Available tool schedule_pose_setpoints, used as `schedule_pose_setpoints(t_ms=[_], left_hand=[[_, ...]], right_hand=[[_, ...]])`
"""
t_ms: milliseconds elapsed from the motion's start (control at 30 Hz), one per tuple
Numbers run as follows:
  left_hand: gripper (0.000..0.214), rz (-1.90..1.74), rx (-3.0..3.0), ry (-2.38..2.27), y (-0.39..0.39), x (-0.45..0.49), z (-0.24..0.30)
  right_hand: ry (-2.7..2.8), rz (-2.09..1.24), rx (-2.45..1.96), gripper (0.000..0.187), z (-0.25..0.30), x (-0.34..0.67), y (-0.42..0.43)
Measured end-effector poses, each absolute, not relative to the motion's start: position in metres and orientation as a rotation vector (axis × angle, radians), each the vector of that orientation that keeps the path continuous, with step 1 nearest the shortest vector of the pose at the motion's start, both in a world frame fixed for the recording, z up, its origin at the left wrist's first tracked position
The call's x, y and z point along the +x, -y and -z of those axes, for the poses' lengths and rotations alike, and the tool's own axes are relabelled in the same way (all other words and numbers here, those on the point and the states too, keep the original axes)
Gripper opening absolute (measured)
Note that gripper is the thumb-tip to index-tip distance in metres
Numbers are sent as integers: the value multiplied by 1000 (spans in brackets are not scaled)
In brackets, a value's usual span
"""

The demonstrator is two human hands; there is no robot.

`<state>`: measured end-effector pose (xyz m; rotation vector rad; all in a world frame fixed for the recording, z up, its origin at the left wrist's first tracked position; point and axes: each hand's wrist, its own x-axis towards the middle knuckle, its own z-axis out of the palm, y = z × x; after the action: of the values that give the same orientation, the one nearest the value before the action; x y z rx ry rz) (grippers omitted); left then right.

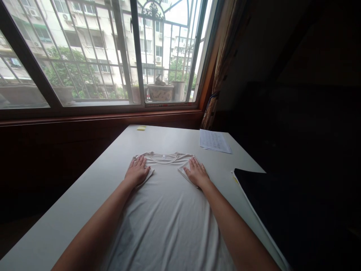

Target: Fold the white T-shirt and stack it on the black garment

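Beneath both palms, in the head view, lies a pale short-sleeved shirt point(172, 210), spread on a white table point(84, 195) with its neckline just beyond the hands and its body running back between the forearms. The left hand point(137, 170) rests flat on one shoulder, its fingers stretched out and clamped on nothing; the right hand point(196, 172) lies likewise on the other shoulder, palm down, fingers slightly spread. A sleeve edge shows just inward of each hand, angled over the shirt's chest. Between the hands and a little ahead of them is a small neck label point(164, 157). Long creases run through the cloth nearer than the hands. Farther off, past the left hand, a yellow slip point(141, 128) lies by the table's far edge; past the right hand are printed sheets point(216, 141), and nearer, to its right, a dark flat item point(276, 210). Well beyond the hands, behind the window, stand several containers: a patterned pot point(160, 93) with a dark, stump-like form rising from it, plainer pots close on either side, and, off beyond the left hand, a long planter point(22, 95) and a rounded pot point(64, 95), whose contents I cannot make out.
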<state>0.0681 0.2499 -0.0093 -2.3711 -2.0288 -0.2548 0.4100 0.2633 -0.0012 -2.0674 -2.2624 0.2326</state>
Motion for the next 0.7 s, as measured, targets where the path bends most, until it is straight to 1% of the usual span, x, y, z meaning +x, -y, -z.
schedule_pose_setpoints(t_ms=[700], left_hand=[[67,245,-2293,2069,-246,28,10]], right_hand=[[2360,-255,-1961,77,1,372,-286]])
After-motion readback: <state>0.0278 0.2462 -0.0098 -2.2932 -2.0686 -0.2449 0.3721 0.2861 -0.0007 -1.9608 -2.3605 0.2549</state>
